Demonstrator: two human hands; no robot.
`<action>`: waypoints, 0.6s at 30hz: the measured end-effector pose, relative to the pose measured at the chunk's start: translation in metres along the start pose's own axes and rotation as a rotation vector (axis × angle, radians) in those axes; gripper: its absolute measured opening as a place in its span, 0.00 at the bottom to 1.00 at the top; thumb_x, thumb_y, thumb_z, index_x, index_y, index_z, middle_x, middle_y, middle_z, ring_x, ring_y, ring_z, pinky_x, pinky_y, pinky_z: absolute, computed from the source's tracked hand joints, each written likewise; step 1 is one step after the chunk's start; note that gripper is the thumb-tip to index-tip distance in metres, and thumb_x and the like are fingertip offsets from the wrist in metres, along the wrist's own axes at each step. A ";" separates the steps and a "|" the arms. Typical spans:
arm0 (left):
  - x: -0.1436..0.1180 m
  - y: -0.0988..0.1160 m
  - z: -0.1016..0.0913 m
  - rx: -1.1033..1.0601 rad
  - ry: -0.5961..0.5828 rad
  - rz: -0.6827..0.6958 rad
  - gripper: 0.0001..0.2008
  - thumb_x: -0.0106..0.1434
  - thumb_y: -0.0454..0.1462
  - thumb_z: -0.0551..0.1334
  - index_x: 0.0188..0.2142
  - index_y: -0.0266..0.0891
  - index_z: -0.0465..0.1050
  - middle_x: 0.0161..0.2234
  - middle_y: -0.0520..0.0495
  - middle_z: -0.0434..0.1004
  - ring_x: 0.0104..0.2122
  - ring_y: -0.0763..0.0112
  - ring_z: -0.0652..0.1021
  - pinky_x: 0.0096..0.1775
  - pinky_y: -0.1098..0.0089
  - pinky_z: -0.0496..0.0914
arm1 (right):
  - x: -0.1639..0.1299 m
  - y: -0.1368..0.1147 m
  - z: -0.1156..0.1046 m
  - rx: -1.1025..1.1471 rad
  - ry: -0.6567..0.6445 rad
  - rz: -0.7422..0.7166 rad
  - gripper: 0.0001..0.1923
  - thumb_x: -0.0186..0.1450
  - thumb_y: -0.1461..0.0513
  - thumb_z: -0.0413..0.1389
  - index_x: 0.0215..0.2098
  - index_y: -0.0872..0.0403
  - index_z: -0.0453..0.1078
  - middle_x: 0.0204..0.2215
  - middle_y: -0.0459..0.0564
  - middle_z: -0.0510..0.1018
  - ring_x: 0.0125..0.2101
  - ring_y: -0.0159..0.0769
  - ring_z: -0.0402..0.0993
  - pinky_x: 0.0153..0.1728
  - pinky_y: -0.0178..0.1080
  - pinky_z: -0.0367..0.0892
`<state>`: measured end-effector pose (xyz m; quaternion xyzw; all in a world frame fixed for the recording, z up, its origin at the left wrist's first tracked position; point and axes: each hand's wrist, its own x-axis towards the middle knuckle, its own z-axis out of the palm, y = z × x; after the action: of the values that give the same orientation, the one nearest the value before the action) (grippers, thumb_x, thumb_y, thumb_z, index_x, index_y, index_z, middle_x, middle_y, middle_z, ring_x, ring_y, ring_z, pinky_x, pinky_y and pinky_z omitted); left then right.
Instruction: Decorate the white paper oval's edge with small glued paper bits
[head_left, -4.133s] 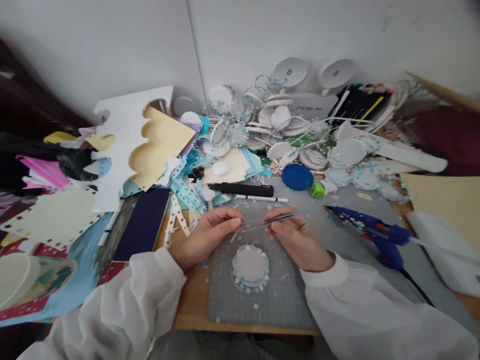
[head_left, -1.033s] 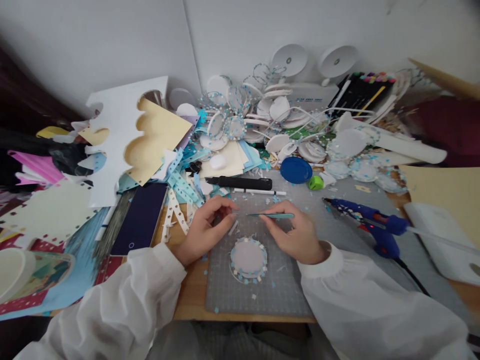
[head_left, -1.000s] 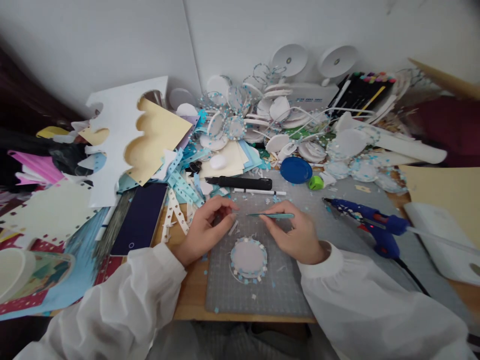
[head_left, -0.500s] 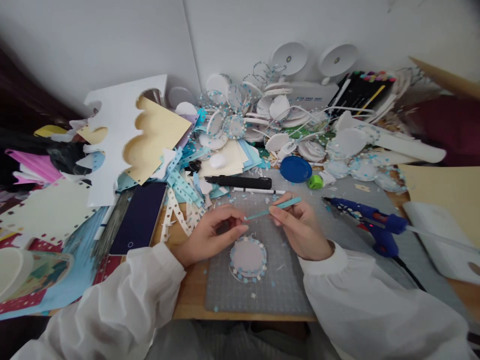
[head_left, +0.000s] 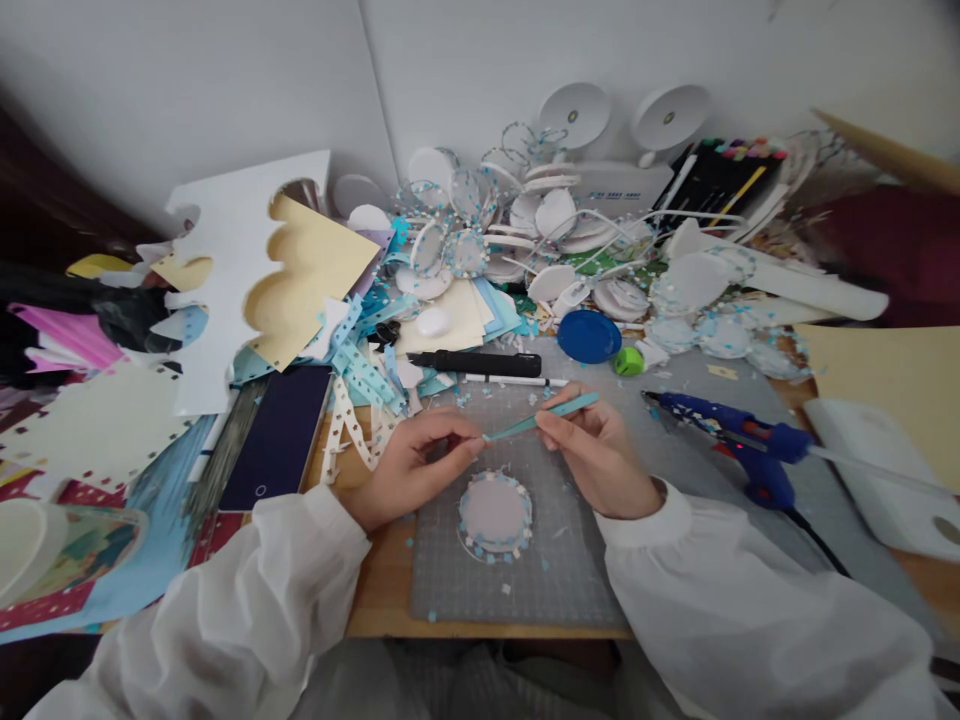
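Over the grey cutting mat (head_left: 525, 590), right hand (head_left: 600, 460) pinches teal tweezers (head_left: 544, 418), tips meeting left hand (head_left: 420, 465) fingertips pinched together. Trimmed white disc (head_left: 496, 507) sits at six o'clock. Risk: tiny piece slips, lost among scraps.

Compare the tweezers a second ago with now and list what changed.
The tweezers in the right hand tilted from level to slanting, far end raised, tip down at the left hand fingertips. Both hands shifted slightly. The decorated disc, glue gun and black pen stayed put.
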<state>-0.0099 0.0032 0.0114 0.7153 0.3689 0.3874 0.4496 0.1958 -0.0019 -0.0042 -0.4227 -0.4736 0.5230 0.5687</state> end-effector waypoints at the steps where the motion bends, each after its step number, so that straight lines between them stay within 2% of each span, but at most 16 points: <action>1: 0.000 -0.001 0.000 0.011 0.006 -0.006 0.11 0.64 0.40 0.61 0.29 0.35 0.74 0.25 0.48 0.72 0.26 0.73 0.71 0.29 0.72 0.64 | 0.000 0.001 -0.001 -0.016 0.006 -0.018 0.10 0.57 0.57 0.64 0.30 0.52 0.68 0.23 0.41 0.68 0.20 0.27 0.64 0.20 0.34 0.62; 10: -0.002 -0.006 0.001 0.042 0.029 -0.037 0.10 0.62 0.39 0.61 0.27 0.36 0.73 0.24 0.49 0.70 0.25 0.73 0.70 0.27 0.73 0.63 | -0.004 0.004 -0.002 -0.169 -0.007 -0.145 0.08 0.59 0.58 0.63 0.31 0.51 0.69 0.25 0.44 0.73 0.23 0.30 0.68 0.22 0.35 0.66; 18: -0.001 -0.006 0.001 0.034 0.006 -0.032 0.11 0.62 0.39 0.61 0.27 0.35 0.74 0.23 0.48 0.71 0.24 0.74 0.69 0.27 0.73 0.63 | -0.004 0.005 -0.003 -0.125 0.009 -0.113 0.09 0.58 0.59 0.64 0.30 0.51 0.68 0.23 0.43 0.72 0.21 0.29 0.66 0.20 0.34 0.63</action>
<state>-0.0107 0.0040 0.0054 0.7158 0.3881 0.3762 0.4421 0.1981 -0.0052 -0.0100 -0.4325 -0.5258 0.4575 0.5720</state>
